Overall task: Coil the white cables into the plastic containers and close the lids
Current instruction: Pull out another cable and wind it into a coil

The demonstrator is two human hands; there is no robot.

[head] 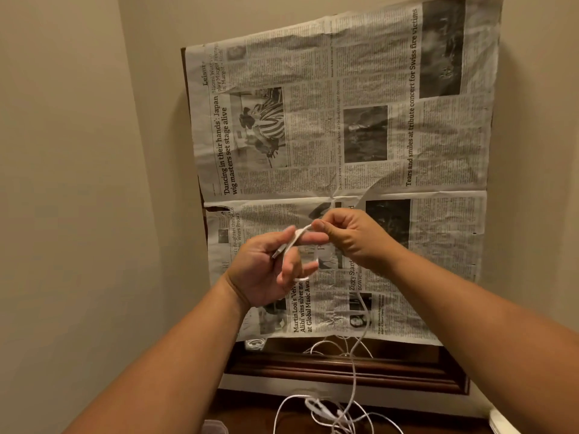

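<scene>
With left hand (266, 272) and right hand (352, 236) each in a pinching grip on the thin white cable (354, 377) in mid-air, its tail could have snagged in the tangle of white cables (324, 413) below.

Dim, warm, yellowish indoor light, soft and even across the wall (78, 151). Faint, diffuse shading beneath the hands on the newspaper (360, 89). Strong wide-angle bowing toward the edges, forearms stretched large. Slight motion blur on the left hand (263, 270) and the white cable (297, 238); softer still on the cable tangle (326, 415) along the bottom. Headlines crisp, small print smeared.
</scene>
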